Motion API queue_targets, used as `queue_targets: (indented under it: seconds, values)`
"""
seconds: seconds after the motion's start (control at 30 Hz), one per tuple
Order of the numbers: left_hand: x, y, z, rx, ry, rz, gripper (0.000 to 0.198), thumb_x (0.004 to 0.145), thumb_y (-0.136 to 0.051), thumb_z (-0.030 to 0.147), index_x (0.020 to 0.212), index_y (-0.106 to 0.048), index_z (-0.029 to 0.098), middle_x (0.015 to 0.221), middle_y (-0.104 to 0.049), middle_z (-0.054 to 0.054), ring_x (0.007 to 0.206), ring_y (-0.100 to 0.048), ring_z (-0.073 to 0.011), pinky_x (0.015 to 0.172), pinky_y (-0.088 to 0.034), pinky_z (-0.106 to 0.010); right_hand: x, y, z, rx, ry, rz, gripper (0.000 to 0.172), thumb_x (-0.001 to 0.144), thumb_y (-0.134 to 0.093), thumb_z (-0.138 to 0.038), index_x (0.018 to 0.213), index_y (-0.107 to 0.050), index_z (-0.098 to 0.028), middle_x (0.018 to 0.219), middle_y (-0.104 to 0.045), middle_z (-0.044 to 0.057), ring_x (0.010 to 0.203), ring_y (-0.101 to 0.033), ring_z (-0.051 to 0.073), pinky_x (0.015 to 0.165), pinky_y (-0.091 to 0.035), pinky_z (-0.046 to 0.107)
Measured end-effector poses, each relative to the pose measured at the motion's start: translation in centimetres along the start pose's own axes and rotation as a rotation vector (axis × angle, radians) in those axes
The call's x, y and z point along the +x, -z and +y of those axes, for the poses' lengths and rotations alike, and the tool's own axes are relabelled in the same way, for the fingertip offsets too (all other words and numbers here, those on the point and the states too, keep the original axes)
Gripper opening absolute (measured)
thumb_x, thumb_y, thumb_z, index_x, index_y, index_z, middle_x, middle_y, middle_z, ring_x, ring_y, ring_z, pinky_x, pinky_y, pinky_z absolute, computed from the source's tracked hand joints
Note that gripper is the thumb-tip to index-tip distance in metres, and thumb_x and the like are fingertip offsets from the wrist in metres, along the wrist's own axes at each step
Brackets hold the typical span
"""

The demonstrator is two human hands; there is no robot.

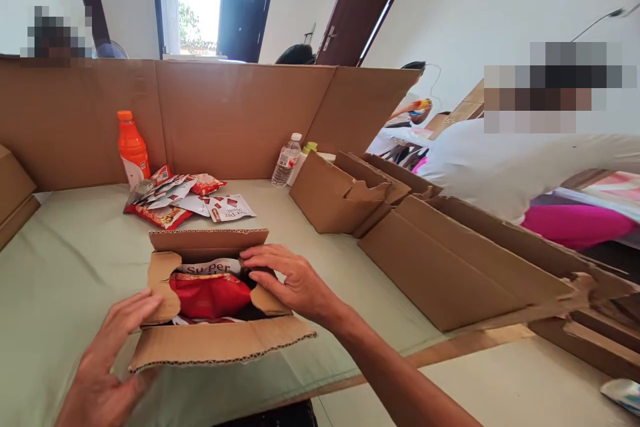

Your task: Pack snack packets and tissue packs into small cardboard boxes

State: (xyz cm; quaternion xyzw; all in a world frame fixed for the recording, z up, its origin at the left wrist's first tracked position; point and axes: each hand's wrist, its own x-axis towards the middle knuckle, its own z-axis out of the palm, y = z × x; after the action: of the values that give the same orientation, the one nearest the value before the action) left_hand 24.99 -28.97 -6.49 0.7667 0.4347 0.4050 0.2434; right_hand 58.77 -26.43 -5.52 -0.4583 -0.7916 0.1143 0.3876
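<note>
The box (223, 340) stands toward the near edge of the surface (75, 247), looking well filled but not closed: its flaps are spread, showing a red packet (213, 297) and a white packet (210, 267) inside. The hands are apart: the left hand (107, 353) rests fingertips on the left flap (163, 270), while the right hand (293, 277) curls over the right end, grip unclear. Loose packets (233, 207) remain outside, beyond the box. An orange bottle (133, 147) and clear bottle (287, 161) stand by the far edge.

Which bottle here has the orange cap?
The orange bottle behind the packets; the clear bottle farther right has a white cap, the container beside it a yellow-green top.
</note>
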Motion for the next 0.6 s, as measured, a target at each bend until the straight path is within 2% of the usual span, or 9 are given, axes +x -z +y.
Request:
queue_targets:
  seconds: [0.1, 0.17, 0.2, 0.23, 0.3, 0.37, 0.4, 0.5, 0.6]
  values:
    - [1.2, -1.1, 0.7, 0.033, 0.116, 0.171, 0.034, 0.092, -0.063, 0.047, 0.121, -0.070, 0.031, 0.118, -0.074, -0.003, 0.111, -0.069, -0.0240, 0.098, -0.056, -0.035, -0.2, 0.6, -0.8, 0.036, -0.059, 0.279, 0.021, 0.100, -0.055, -0.034, 0.101, -0.074, -0.025, 0.115, -0.076, 0.009, 0.109, -0.071, 0.023, 0.099, -0.056, 0.042]
    - [1.9, -1.9, 1.1, 0.099, 0.123, 0.221, 0.040, 0.092, -0.063, 0.048, 0.127, -0.066, 0.029, 0.117, -0.072, -0.004, 0.103, -0.069, -0.0226, 0.093, -0.057, -0.035, -0.2, 1.3, -1.2, 0.047, -0.095, 0.450, 0.027, 0.102, -0.051, -0.039, 0.116, -0.070, -0.025, 0.128, -0.070, 0.011, 0.121, -0.065, 0.024, 0.102, -0.053, 0.042]
    - [2.1, -2.2, 1.2, 0.128, 0.102, 0.242, 0.043, 0.092, -0.063, 0.046, 0.131, -0.063, 0.028, 0.118, -0.071, -0.005, 0.102, -0.068, -0.0222, 0.091, -0.057, -0.035, -0.1, 1.5, -1.4, 0.053, -0.103, 0.465, 0.034, 0.103, -0.049, -0.043, 0.127, -0.066, -0.025, 0.136, -0.066, 0.012, 0.128, -0.061, 0.025, 0.103, -0.052, 0.043]
    - [2.3, -2.5, 1.3, 0.151, 0.073, 0.268, 0.046, 0.092, -0.063, 0.044, 0.135, -0.059, 0.027, 0.121, -0.069, -0.006, 0.102, -0.067, -0.0220, 0.090, -0.057, -0.035, -0.1, 1.7, -1.4, 0.059, -0.104, 0.421, 0.042, 0.104, -0.046, -0.047, 0.137, -0.060, -0.026, 0.143, -0.062, 0.012, 0.131, -0.058, 0.026, 0.103, -0.051, 0.044]
    - [2.5, -3.1, 1.2, 0.184, 0.023, 0.313, 0.049, 0.094, -0.060, 0.039, 0.141, -0.053, 0.027, 0.136, -0.060, -0.009, 0.115, -0.064, -0.0246, 0.096, -0.056, -0.039, -0.3, 1.7, -1.4, 0.051, -0.061, 0.210, 0.051, 0.104, -0.040, -0.053, 0.144, -0.055, -0.026, 0.145, -0.061, 0.013, 0.129, -0.059, 0.027, 0.102, -0.052, 0.045]
    - [2.6, -3.3, 0.9, 0.203, -0.001, 0.319, 0.050, 0.095, -0.057, 0.035, 0.144, -0.051, 0.029, 0.155, -0.045, -0.011, 0.137, -0.051, -0.0292, 0.108, -0.050, -0.047, -0.9, 1.3, -1.1, 0.012, 0.020, 0.011, 0.048, 0.104, -0.041, -0.052, 0.138, -0.062, -0.026, 0.137, -0.067, 0.012, 0.125, -0.062, 0.028, 0.104, -0.050, 0.047]
    - [2.7, -3.3, 0.7, 0.211, -0.009, 0.284, 0.050, 0.095, -0.056, 0.033, 0.144, -0.051, 0.030, 0.161, -0.038, -0.010, 0.145, -0.043, -0.0307, 0.113, -0.046, -0.050, -1.3, 1.0, -0.9, -0.005, 0.059, -0.045, 0.044, 0.105, -0.043, -0.048, 0.134, -0.066, -0.026, 0.134, -0.069, 0.011, 0.126, -0.062, 0.028, 0.106, -0.048, 0.048]
    - [3.3, -2.8, 0.1, 0.200, -0.042, 0.085, 0.047, 0.094, -0.052, 0.027, 0.141, -0.057, 0.030, 0.164, -0.035, -0.009, 0.151, -0.035, -0.0324, 0.118, -0.040, -0.054, -3.0, 0.2, -0.3, -0.029, 0.122, -0.047, 0.041, 0.104, -0.046, -0.042, 0.140, -0.060, -0.029, 0.140, -0.066, 0.009, 0.138, -0.053, 0.029, 0.113, -0.043, 0.050]
    - [4.4, -2.2, -0.5, 0.140, -0.086, -0.086, 0.043, 0.092, -0.048, 0.023, 0.130, -0.068, 0.026, 0.161, -0.043, -0.012, 0.151, -0.036, -0.0340, 0.120, -0.037, -0.057, -5.4, -0.6, 0.3, -0.080, 0.123, 0.002, 0.052, 0.103, -0.044, -0.052, 0.150, -0.050, -0.034, 0.156, -0.050, 0.008, 0.146, -0.044, 0.032, 0.114, -0.044, 0.052]
